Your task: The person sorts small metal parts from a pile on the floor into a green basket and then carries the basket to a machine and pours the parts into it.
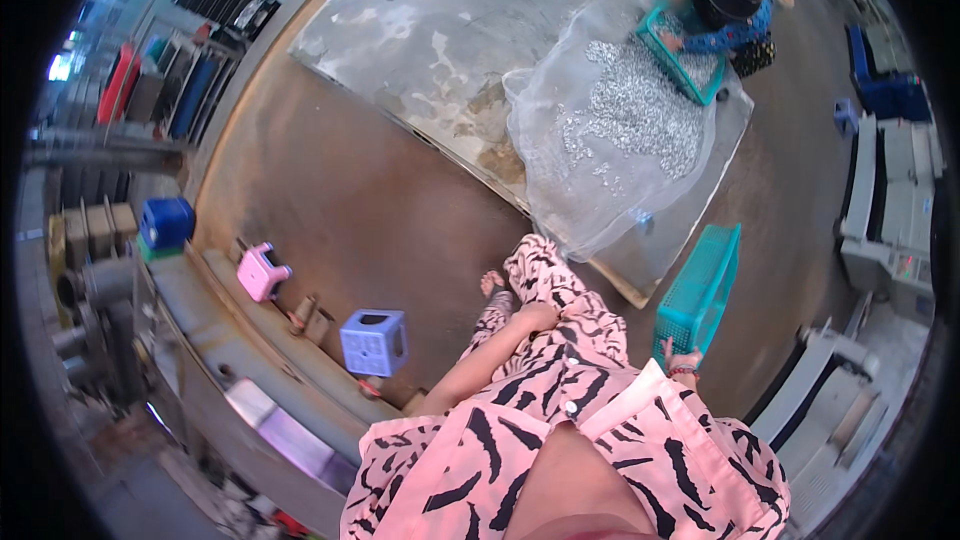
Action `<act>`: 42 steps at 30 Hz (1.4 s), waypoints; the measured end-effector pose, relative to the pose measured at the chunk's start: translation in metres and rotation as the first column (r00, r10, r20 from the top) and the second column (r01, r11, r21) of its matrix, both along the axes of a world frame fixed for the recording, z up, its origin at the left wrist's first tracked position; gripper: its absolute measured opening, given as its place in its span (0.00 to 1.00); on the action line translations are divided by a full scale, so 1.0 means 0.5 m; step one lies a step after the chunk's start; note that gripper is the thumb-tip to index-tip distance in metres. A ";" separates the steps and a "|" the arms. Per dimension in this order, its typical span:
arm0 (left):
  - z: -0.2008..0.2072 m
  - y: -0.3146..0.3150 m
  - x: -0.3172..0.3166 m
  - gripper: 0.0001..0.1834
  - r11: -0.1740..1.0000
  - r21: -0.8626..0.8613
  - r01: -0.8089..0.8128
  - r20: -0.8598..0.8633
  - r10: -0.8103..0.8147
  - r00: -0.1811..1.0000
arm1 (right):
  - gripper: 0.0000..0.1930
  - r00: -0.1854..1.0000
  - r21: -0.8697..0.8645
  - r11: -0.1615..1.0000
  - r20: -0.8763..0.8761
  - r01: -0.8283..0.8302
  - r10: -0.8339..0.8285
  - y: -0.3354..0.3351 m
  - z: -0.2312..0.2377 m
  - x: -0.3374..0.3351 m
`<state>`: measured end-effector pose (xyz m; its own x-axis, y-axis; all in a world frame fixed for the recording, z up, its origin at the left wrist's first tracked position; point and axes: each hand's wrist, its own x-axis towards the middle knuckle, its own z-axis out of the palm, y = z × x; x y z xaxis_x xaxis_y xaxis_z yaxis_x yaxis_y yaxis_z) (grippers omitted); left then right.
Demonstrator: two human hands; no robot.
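My right hand grips the near end of a green perforated plastic basket. The basket hangs tilted on its side, apart from the low table. My left hand is closed against my pink and black patterned trousers; what is in its fingers, if anything, is hidden. Ahead, a pile of small shiny silver pieces lies on a pale mesh sheet. At the pile's far right, a co-worker has a hand in another green basket with silver pieces inside.
The low metal-topped table has a raised edge over the wet brown floor. A purple stool and a pink stool are at the left, near a blue container. Grey machines line the right side.
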<state>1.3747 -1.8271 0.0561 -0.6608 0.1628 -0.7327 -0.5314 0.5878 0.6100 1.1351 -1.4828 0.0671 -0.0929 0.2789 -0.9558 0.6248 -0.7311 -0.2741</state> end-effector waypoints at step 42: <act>-0.497 -1.101 -1.162 0.10 0.454 -0.525 0.720 -0.198 -0.888 0.416 | 0.26 0.861 0.221 0.835 -0.209 0.504 -0.465 -0.925 -0.151 -0.183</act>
